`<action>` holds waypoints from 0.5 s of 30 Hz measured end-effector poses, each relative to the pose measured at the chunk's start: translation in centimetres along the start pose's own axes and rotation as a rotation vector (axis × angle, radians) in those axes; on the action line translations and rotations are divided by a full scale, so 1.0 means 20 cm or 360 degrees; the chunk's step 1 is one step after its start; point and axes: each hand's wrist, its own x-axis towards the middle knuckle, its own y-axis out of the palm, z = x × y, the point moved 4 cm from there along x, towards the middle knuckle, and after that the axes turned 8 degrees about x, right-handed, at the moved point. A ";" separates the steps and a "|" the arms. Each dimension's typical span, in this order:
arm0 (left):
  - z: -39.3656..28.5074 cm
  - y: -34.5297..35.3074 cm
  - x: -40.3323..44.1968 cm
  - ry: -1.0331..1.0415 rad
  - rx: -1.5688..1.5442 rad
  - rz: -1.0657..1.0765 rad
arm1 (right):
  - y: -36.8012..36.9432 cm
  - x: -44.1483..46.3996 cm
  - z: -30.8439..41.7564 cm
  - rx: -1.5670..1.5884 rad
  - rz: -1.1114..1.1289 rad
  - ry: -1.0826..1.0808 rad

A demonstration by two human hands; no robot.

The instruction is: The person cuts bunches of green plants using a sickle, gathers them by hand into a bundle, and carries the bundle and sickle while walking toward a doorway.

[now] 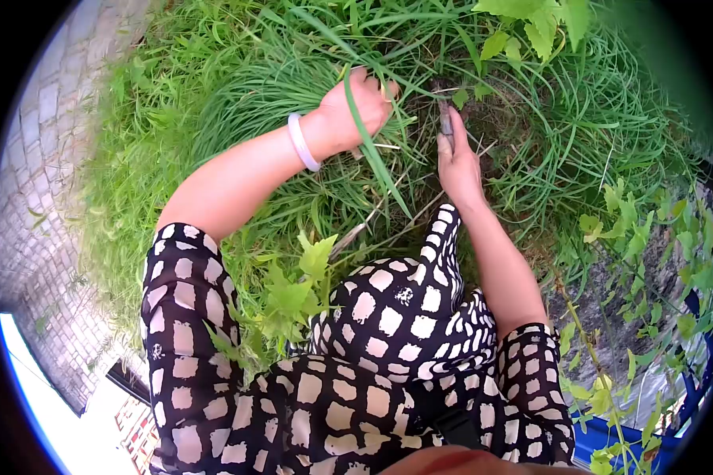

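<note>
Now | grass (265, 107) around curled left hand (362, 111) | right hand (459, 168) near | both grips unclear

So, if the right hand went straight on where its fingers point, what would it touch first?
The right hand would probably meet the dark soil first, perhaps brushing the small green leaf beside it, though depth is hard to judge here.

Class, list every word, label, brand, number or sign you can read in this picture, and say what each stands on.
None: no readable text shows anywhere.
The patterned clothing bears pale patches, not letters.
No lettering can be made out on the pale bracelet or the paving.
</note>
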 end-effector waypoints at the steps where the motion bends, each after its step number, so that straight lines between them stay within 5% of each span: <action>1: 0.01 0.00 0.05 0.0017 0.0111 -0.0050 | 0.01 0.05 0.04 0.0029 -0.0078 0.0039; 3: 0.06 0.03 0.15 -0.0028 0.0163 0.0317 | 0.07 0.20 0.06 0.0003 -0.0058 0.0027; 6: 0.18 0.20 0.17 -0.0342 0.0470 0.0439 | 0.17 0.32 0.11 0.0163 0.0645 0.0331; 9: 0.24 0.27 0.16 -0.0293 0.0109 0.0748 | 0.29 0.48 -0.03 0.0080 0.0513 -0.0118; 15: 0.23 0.33 0.05 -0.0371 0.0121 0.0289 | 0.28 0.28 0.01 -0.0180 0.0509 -0.0151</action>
